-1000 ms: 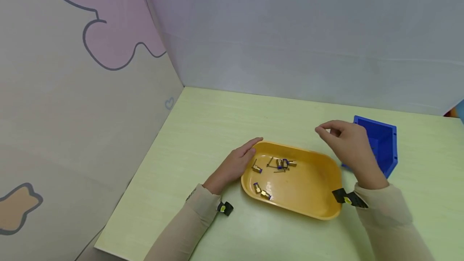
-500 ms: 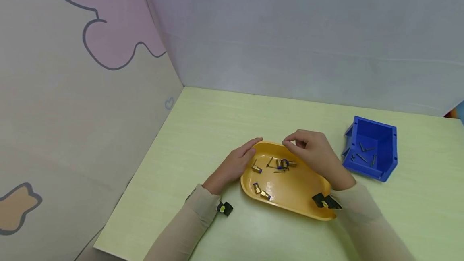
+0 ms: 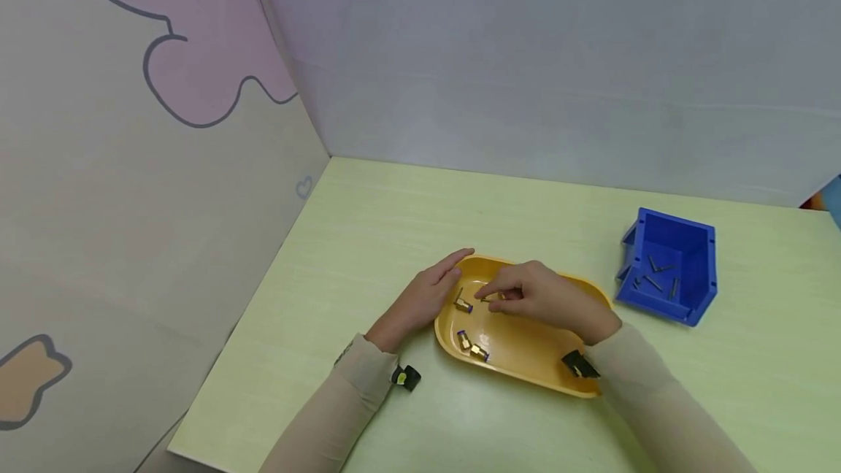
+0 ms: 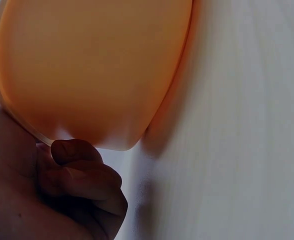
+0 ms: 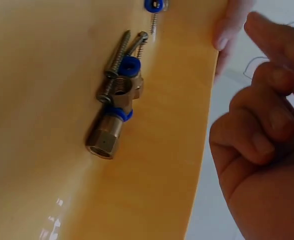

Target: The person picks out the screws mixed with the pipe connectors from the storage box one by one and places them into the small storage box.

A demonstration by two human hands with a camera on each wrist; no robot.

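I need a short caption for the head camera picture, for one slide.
Right hand reaches into a yellow tray of brass fittings and screws; left hand steadies its rim; blue bin nearby.

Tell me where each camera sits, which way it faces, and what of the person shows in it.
Head: worn high, looking forward and down at the yellow tray and blue bin; both forearms, left hand and right hand show.
Left wrist: low beside the tray's outer wall; curled fingers against its rim.
Right wrist: close over the tray's inside, on brass fittings and screws; curled fingers fill the right.
All three share the tray.
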